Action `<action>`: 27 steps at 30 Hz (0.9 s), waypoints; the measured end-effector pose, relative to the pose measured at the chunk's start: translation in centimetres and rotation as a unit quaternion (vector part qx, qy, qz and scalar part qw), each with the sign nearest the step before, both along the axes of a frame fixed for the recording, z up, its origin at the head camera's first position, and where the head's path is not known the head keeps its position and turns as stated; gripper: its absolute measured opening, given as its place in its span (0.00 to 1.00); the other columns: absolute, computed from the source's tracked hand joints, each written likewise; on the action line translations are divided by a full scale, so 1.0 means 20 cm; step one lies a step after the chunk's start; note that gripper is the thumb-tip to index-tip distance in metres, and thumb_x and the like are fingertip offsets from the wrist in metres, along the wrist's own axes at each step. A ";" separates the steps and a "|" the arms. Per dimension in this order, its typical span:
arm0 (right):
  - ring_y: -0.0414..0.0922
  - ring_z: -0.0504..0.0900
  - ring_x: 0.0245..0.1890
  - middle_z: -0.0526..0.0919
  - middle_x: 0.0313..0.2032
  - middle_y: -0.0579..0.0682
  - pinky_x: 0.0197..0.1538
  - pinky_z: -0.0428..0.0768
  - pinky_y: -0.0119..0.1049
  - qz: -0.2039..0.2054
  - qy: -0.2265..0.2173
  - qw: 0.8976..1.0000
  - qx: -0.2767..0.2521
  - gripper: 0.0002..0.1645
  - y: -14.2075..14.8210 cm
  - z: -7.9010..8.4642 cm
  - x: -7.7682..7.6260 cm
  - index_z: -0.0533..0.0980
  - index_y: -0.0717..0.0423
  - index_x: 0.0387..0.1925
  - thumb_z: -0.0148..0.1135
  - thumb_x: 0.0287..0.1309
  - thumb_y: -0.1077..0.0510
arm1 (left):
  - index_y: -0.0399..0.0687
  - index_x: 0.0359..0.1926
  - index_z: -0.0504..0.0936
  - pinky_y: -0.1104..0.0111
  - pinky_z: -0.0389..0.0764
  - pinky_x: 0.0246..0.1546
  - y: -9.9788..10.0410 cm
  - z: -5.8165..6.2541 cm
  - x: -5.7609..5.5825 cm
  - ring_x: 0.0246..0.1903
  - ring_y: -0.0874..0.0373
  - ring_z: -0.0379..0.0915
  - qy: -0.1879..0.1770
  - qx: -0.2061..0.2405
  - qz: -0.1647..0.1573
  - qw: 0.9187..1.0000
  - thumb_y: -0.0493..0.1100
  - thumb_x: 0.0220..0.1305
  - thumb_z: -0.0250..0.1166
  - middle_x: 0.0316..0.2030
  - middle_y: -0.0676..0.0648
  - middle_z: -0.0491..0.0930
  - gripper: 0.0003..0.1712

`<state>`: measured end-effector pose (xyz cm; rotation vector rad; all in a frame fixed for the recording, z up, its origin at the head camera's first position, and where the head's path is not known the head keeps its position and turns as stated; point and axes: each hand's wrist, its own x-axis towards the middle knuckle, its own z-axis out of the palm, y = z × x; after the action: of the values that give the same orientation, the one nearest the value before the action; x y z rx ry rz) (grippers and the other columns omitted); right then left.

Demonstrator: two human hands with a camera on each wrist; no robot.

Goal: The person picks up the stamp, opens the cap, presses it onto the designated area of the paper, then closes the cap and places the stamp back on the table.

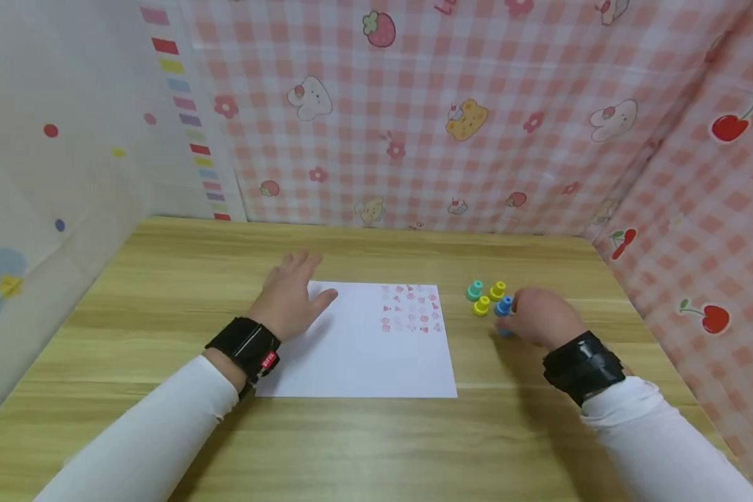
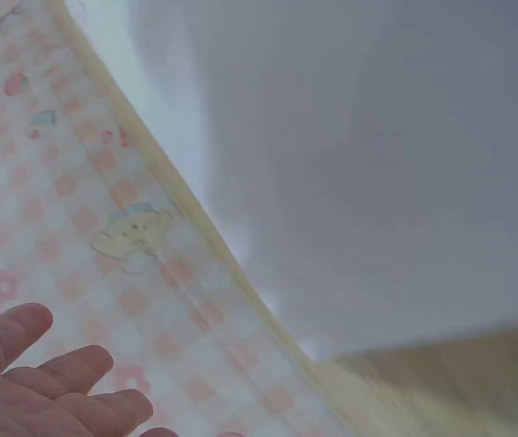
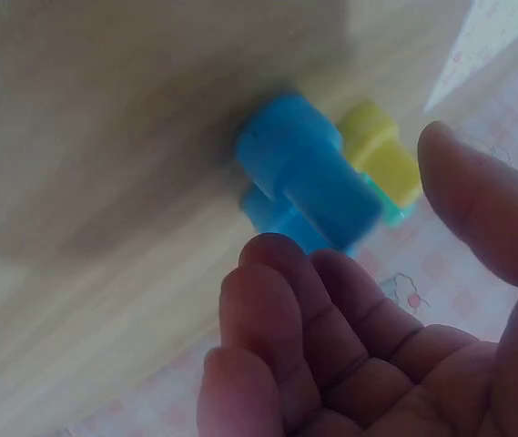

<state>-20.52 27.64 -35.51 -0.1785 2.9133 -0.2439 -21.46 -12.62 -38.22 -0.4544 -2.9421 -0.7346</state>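
Note:
My left hand (image 1: 288,300) is over the left part of a white sheet of paper (image 1: 351,362), fingers spread. In the left wrist view its fingertips (image 2: 86,369) appear at the lower left, holding nothing. Small red prints (image 1: 412,308) fill the paper's upper right corner. To the right of the sheet, my right hand (image 1: 546,317) is at a blue toy stamp (image 3: 309,168), its thumb and fingers apart on either side. Another blue stamp (image 1: 503,305) stands just beyond, partly covered by the nearer one in the right wrist view.
Two yellow stamps (image 1: 481,305) and a teal stamp (image 1: 474,290) stand between the paper and the blue stamps. The wooden table (image 1: 376,446) ends at a pink checked cloth (image 1: 414,160) at the back and right. A white cloth (image 1: 56,181) hangs at the left.

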 end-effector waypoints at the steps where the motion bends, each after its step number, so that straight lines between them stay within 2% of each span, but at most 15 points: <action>1: 0.46 0.71 0.20 0.75 0.21 0.50 0.21 0.69 0.38 0.000 0.003 1.000 0.002 0.22 0.00 -0.01 0.00 0.74 0.61 0.26 0.66 0.51 0.44 | 0.43 0.69 0.57 0.44 0.44 0.64 0.01 0.00 0.01 0.66 0.39 0.37 0.004 0.006 -0.002 1.000 0.59 0.64 0.58 0.68 0.35 0.52 0.41; 8: 0.45 0.69 0.18 0.71 0.18 0.49 0.21 0.67 0.37 -0.006 -0.006 1.000 0.000 0.17 -0.01 -0.07 0.01 0.74 0.57 0.20 0.66 0.53 0.49 | 0.44 0.68 0.59 0.47 0.45 0.65 0.04 -0.02 0.08 0.67 0.44 0.38 0.017 0.029 -0.011 0.999 0.59 0.64 0.57 0.68 0.38 0.54 0.39; 13: 0.45 0.69 0.19 0.73 0.21 0.49 0.22 0.69 0.37 0.004 0.014 1.000 -0.017 0.13 -0.04 -0.03 0.04 0.76 0.58 0.25 0.64 0.55 0.51 | 0.44 0.67 0.61 0.48 0.48 0.65 0.07 -0.01 0.11 0.66 0.47 0.42 0.028 0.048 -0.011 0.998 0.58 0.64 0.58 0.67 0.40 0.57 0.37; 18: 0.45 0.73 0.26 0.79 0.28 0.48 0.29 0.74 0.40 0.013 0.042 0.993 -0.106 0.18 -0.16 0.04 0.08 0.79 0.57 0.36 0.63 0.57 0.46 | 0.46 0.67 0.62 0.53 0.61 0.61 0.10 0.00 0.15 0.62 0.53 0.54 0.025 0.081 -0.027 0.996 0.57 0.64 0.58 0.64 0.43 0.62 0.36; 21: 0.44 0.73 0.28 0.79 0.28 0.46 0.32 0.74 0.41 0.026 0.049 0.985 -0.164 0.16 -0.26 0.06 0.12 0.79 0.53 0.36 0.63 0.57 0.45 | 0.47 0.67 0.61 0.54 0.65 0.59 0.13 0.01 0.18 0.60 0.56 0.58 0.018 0.096 -0.042 0.994 0.59 0.65 0.57 0.63 0.45 0.65 0.36; 27: 0.46 0.74 0.27 0.81 0.28 0.48 0.27 0.75 0.39 0.028 0.011 0.961 -0.276 0.11 -0.46 0.05 0.15 0.79 0.48 0.35 0.65 0.56 0.47 | 0.49 0.66 0.64 0.58 0.69 0.56 0.20 0.01 0.23 0.56 0.63 0.63 0.005 0.118 -0.074 0.990 0.60 0.63 0.58 0.59 0.49 0.70 0.36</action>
<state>-17.48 18.47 -34.44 -0.3475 2.7770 -1.0447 -16.95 -8.65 -37.97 -0.6561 -2.7856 -1.0769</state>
